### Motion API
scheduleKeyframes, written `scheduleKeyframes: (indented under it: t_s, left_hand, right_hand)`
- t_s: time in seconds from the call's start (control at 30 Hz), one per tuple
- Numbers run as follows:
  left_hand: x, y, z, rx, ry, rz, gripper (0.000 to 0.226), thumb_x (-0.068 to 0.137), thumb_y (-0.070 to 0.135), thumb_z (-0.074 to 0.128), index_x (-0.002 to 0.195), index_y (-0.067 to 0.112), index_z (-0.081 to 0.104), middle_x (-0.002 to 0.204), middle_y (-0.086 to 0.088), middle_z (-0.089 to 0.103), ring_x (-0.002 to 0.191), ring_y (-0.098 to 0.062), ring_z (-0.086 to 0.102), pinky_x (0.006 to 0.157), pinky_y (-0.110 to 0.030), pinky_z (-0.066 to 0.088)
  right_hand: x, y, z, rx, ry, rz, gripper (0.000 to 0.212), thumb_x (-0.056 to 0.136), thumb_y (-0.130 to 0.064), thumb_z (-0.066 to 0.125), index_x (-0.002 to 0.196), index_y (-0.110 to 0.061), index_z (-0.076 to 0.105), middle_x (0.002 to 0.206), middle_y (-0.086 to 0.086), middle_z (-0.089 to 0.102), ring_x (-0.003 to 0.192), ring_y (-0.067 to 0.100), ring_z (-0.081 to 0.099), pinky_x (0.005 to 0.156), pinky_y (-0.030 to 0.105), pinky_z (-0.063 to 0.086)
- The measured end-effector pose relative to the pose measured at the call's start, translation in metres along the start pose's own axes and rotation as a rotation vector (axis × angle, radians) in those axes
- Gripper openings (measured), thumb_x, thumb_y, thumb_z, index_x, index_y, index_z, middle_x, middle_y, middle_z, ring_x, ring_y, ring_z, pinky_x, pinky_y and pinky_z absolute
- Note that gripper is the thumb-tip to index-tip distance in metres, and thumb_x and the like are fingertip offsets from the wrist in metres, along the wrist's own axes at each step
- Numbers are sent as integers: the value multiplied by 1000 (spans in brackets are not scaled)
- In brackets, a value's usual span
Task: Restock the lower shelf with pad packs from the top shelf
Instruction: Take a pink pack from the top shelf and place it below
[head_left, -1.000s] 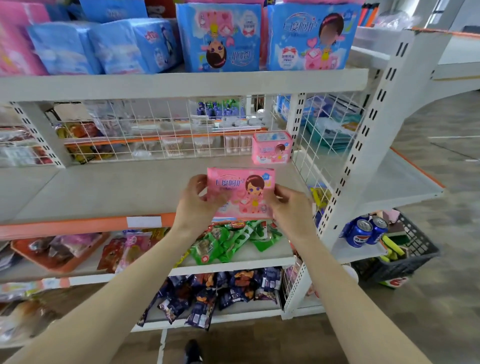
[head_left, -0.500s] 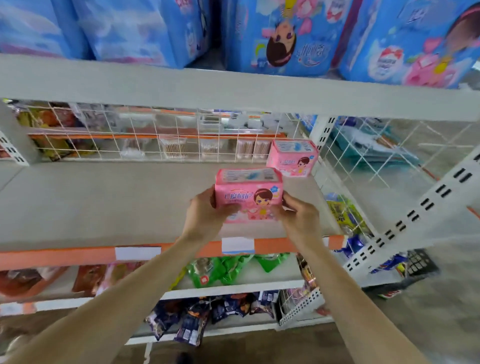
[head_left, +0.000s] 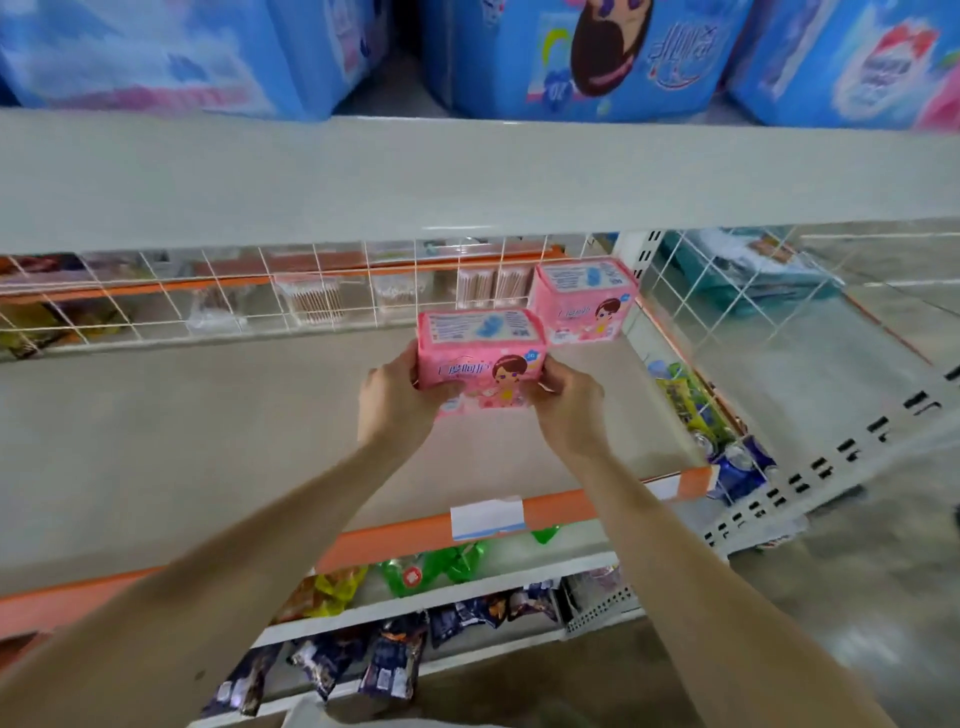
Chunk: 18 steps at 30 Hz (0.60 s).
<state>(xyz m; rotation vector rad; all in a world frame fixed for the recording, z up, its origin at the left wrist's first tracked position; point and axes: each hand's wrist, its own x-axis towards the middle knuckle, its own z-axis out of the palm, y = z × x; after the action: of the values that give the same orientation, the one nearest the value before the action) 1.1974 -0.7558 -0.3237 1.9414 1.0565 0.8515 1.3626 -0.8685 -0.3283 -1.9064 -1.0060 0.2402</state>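
Note:
I hold a pink pad pack (head_left: 480, 358) upright between both hands, over the middle of the grey lower shelf (head_left: 182, 441). My left hand (head_left: 397, 397) grips its left end and my right hand (head_left: 569, 408) grips its right end. A second pink pad pack (head_left: 584, 301) stands on the same shelf behind and to the right, against the wire back grid. Big blue pad packs (head_left: 571, 57) fill the top shelf (head_left: 467, 176) above.
A white wire grid (head_left: 208, 301) closes the shelf's back and right side. An orange price strip (head_left: 415, 530) with a white label runs along the front edge. Snack bags (head_left: 384, 660) hang on the shelves below. Drink cans (head_left: 737, 462) sit at the lower right.
Both hands have carried the pink pack up and forward from below the shelf edge to over the lower shelf, close to the standing pack. The camera moved nearer the shelf.

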Motion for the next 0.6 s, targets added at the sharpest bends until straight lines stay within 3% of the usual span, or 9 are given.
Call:
scheduleKeyframes:
  t_s: [0.1, 0.23, 0.37, 0.43, 0.47, 0.53, 0.6]
  left_hand:
    - [10, -3, 11, 13, 44, -4, 51, 74, 26, 85, 122, 25, 68, 93, 4, 77, 83, -20, 71, 76, -34, 57]
    - [21, -11, 28, 35, 106, -6, 50, 75, 26, 83, 123, 25, 68, 93, 5, 77, 78, -13, 68, 65, -19, 46]
    - [29, -23, 44, 78, 139, -7, 53, 75, 25, 84, 126, 22, 67, 94, 4, 77, 75, -12, 63, 67, -16, 42]
    - [38, -26, 49, 90, 160, 1, 52, 75, 26, 85, 123, 21, 68, 94, 2, 77, 74, -11, 61, 65, -8, 39]
    - [42, -27, 51, 97, 167, 3, 52, 74, 26, 86, 123, 21, 68, 94, 2, 77, 74, -10, 59, 65, -6, 39]
    - [51, -27, 53, 114, 163, 9, 53, 75, 27, 86, 124, 21, 67, 97, 2, 77, 76, -10, 60, 73, -15, 46]
    - [59, -27, 56, 123, 150, 16, 54, 75, 28, 86, 125, 20, 67, 100, 1, 77, 80, -13, 64, 78, -22, 49]
  right_hand:
    - [16, 5, 1, -13, -3, -11, 24, 89, -9, 69, 113, -13, 75, 101, 1, 77, 91, 6, 66, 67, -1, 37]
    - [37, 18, 7, -18, -40, -41, 19, 91, -7, 68, 109, -5, 73, 103, 7, 76, 89, 7, 64, 67, -2, 36]
    - [51, 32, 10, -29, -56, -72, 20, 91, -12, 70, 109, -5, 72, 101, 5, 76, 86, 7, 64, 64, -6, 33]
    - [55, 36, 11, -25, -31, -91, 24, 90, -16, 72, 111, -5, 72, 102, 5, 76, 86, 7, 65, 65, -4, 35]
    - [57, 38, 13, -36, -6, -102, 28, 89, -20, 73, 114, -6, 71, 105, 5, 75, 90, 8, 65, 69, 1, 40]
    - [62, 43, 16, -118, 92, -94, 46, 86, -34, 76, 123, -10, 65, 119, 6, 69, 112, 23, 61, 90, 26, 48]
    - [66, 47, 19, -187, 218, -15, 80, 79, -51, 78, 139, -7, 49, 142, 14, 51, 135, 35, 40, 109, 46, 36]
